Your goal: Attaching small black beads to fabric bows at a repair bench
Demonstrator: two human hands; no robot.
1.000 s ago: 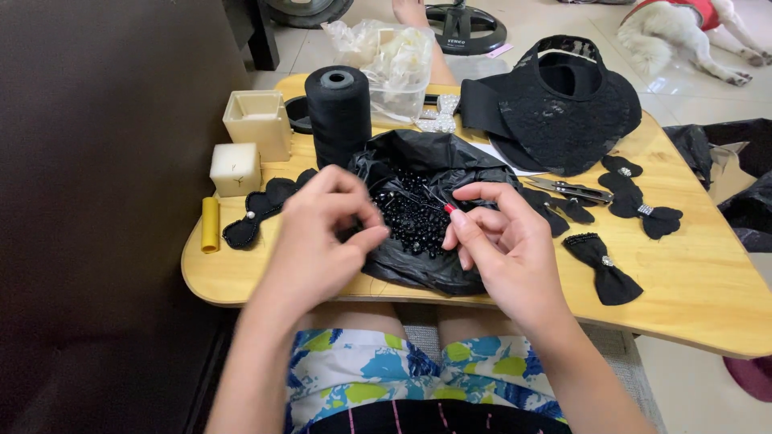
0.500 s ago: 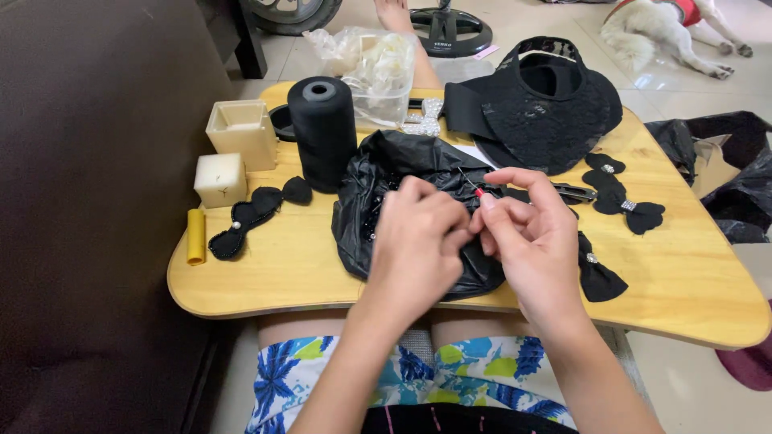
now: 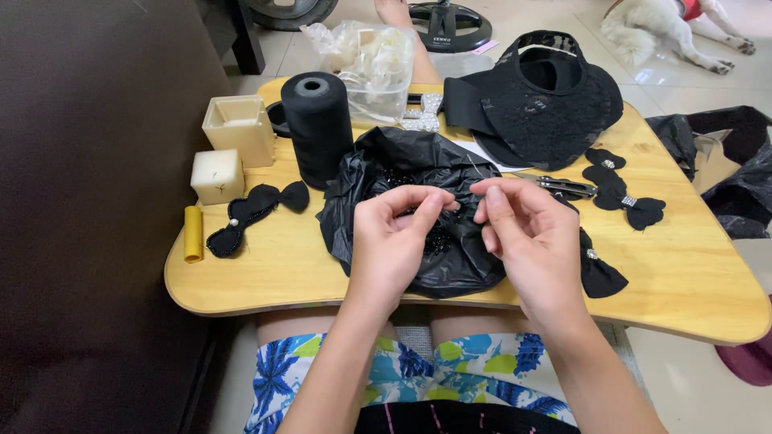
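I see a clear crumpled plastic bag [image 3: 371, 60] at the far side. Near me, a black bag of shiny black beads [image 3: 438, 241]; my left hand [image 3: 394, 241] and right hand [image 3: 527, 237] each have fingertips pressed together, pinching something too small to tell.

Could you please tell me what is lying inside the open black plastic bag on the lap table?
Small shiny black beads lie in the black plastic bag. The hands cover much of its middle, hiding what lies beneath them.

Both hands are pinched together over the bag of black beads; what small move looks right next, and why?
Probably bring the left hand a touch closer to the right hand, judging by their poses. Both sets of fingertips are pinched and face each other just above the black plastic bag of beads. What they pinch is too small to make out.
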